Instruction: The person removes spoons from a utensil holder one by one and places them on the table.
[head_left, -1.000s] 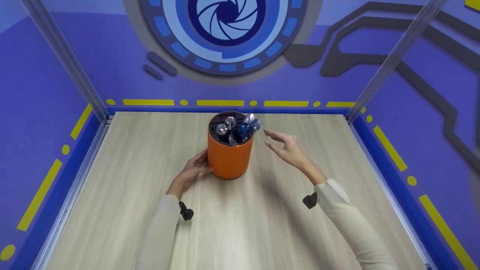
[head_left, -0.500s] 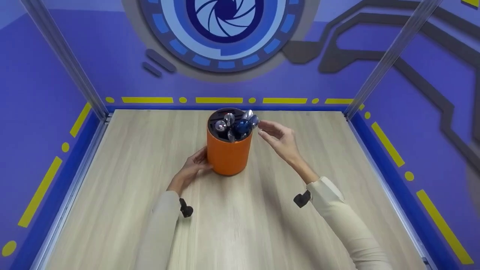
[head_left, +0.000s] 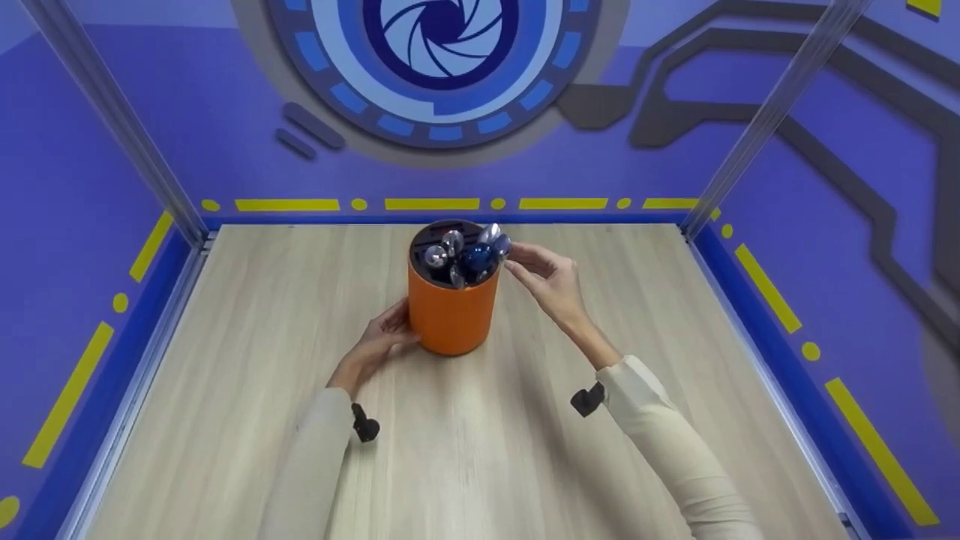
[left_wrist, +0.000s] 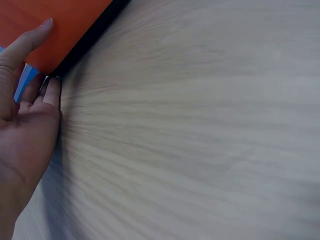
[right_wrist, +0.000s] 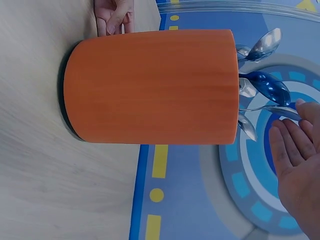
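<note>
An orange cutlery holder (head_left: pixel 452 319) with a dark slotted top stands upright on the table. Spoon bowls stick up out of it, among them a blue spoon (head_left: pixel 478 258) and several silver ones. My left hand (head_left: pixel 379 337) rests against the holder's lower left side, thumb on the front wall and fingers reaching behind, as the left wrist view shows. At the upper right rim my right hand (head_left: pixel 551 283) pinches the bowl of a silver spoon (right_wrist: pixel 281 111) between thumb and fingers; its handle is hidden inside the holder.
The pale wooden table (head_left: pixel 450 450) is enclosed by blue patterned panels (head_left: pixel 150 90) at the back and both sides. Metal posts (head_left: pixel 772 120) rise at the back corners. A small black camera (head_left: pixel 587 400) sits at the right cuff.
My right hand has moved left to the spoons and its fingers have closed in on a silver one. The left hand stays against the holder, which stands where it was.
</note>
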